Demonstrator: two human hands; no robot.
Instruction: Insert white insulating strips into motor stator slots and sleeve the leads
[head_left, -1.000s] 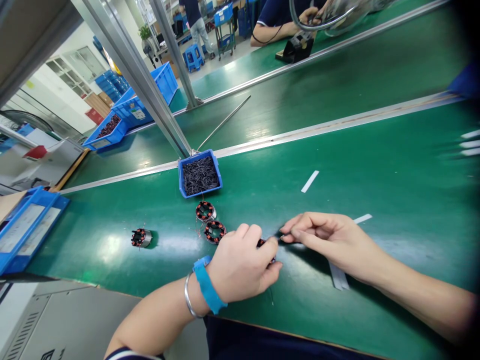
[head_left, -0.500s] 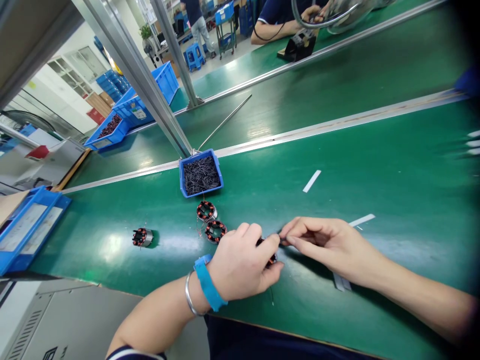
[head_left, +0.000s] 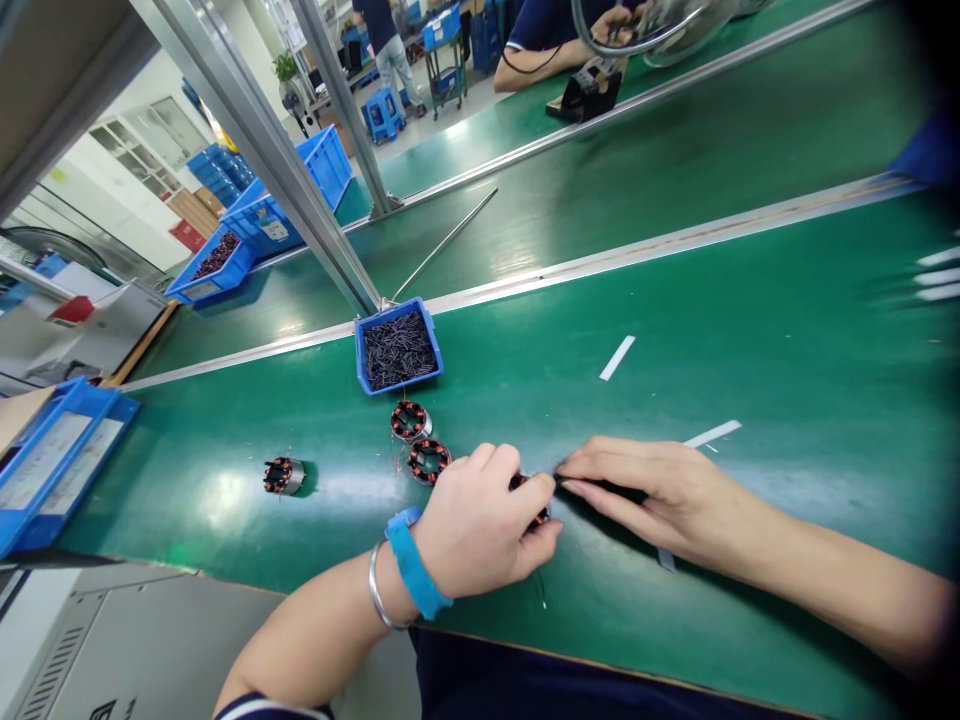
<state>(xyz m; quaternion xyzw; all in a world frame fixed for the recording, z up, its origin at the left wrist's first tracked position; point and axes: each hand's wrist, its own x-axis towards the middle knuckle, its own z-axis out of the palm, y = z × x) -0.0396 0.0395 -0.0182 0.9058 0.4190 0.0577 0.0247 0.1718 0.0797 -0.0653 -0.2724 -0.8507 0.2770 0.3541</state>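
Note:
My left hand (head_left: 480,525), with a blue strap and a silver bangle at the wrist, is wrapped round a motor stator (head_left: 537,518); most of the stator is hidden under the fingers. Close by on its right, my right hand (head_left: 637,490) pinches a small black piece, perhaps a sleeve, against the stator's side; its shape is mostly covered. Two more stators with copper windings, one (head_left: 411,421) behind the other (head_left: 428,461), stand just beyond my left hand. Another stator (head_left: 283,476) lies on its side farther left.
A blue bin (head_left: 399,347) of short black tubes stands behind the stators. White strips (head_left: 617,358) lie on the green bench (head_left: 517,390). A metal post (head_left: 270,150) rises at the back left, near blue crates (head_left: 277,215). A person's arm (head_left: 544,68) rests across the bench.
My right hand's fingers have straightened and drawn closer together, and the hand covers more of the white strip beneath it. My left hand keeps its hold. The whole view has shifted slightly.

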